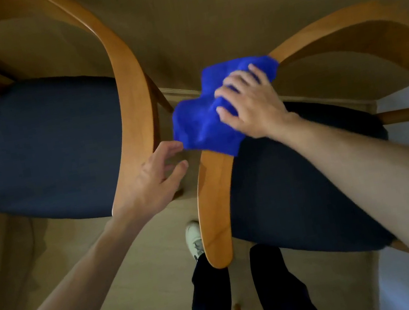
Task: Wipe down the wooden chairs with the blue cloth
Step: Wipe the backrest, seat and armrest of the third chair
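On right chair's backrest, right hand flat (fingers spread) pressing blue cloth; left hand loose, empty

1. No text, label, brand, number or sign could be read anywhere in the head view — not one.
2. The surfaces in view showed plain colour only — too blurred in places to tell finer marks.

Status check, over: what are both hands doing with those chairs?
Right hand flat on cloth, pressing it onto right chair's rail. Left hand open, fingertips near cloth edge, holding nothing. Nothing in the way.
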Tool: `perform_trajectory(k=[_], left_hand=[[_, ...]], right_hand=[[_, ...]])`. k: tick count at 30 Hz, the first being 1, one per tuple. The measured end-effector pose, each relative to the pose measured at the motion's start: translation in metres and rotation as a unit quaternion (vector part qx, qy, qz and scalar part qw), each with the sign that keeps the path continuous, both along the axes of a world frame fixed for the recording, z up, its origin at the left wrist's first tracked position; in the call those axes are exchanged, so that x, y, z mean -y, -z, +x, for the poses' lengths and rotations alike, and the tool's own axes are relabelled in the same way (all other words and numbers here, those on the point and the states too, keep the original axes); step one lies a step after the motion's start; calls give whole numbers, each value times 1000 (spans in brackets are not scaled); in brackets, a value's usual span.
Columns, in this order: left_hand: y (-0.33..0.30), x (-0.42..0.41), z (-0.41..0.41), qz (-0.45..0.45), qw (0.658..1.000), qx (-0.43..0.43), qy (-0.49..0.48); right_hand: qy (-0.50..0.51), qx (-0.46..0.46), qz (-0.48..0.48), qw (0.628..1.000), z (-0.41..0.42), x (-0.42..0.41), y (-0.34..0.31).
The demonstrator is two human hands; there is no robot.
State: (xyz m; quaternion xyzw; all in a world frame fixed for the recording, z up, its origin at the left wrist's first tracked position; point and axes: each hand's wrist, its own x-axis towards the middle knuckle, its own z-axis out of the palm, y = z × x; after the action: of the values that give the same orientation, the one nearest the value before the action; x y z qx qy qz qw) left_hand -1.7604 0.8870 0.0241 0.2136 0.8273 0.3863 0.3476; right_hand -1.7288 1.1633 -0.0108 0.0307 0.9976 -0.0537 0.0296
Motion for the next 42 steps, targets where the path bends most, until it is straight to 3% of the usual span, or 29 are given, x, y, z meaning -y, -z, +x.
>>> perform_trajectory(k=[2, 4, 7, 13, 19, 22, 26, 30, 36, 42], left_hand=[[0, 1, 4, -3, 1000, -12, -13], [-2, 0, 5, 15, 998, 7, -54], [-4, -6, 2, 55, 991, 51, -115], [-2, -20, -1, 49, 992, 15, -116], [6, -30, 1, 26, 991, 34, -130], [7, -32, 0, 21, 990, 44, -135], [5, -31, 1, 31, 990, 67, -117], [6, -35, 5, 25, 990, 38, -134], [21, -37, 17, 70, 969, 39, -235], [31, -45, 4, 110, 941, 133, -292]], right_hand=[[55, 20, 15, 998, -6, -9, -2], [42, 38, 25, 998, 1, 7, -4], [-53, 44, 18, 997, 28, 54, -8], [-272, 58, -89, 956, 139, 151, 0], [-377, 30, -115, 918, 136, 130, 18], [-319, 13, -93, 943, 92, 98, 16], [-97, 2, -30, 995, 22, 28, 6], [67, 38, -10, 997, -8, -18, 0], [82, 44, -18, 995, 9, 41, -5], [-95, 19, -56, 994, 63, 102, 7]])
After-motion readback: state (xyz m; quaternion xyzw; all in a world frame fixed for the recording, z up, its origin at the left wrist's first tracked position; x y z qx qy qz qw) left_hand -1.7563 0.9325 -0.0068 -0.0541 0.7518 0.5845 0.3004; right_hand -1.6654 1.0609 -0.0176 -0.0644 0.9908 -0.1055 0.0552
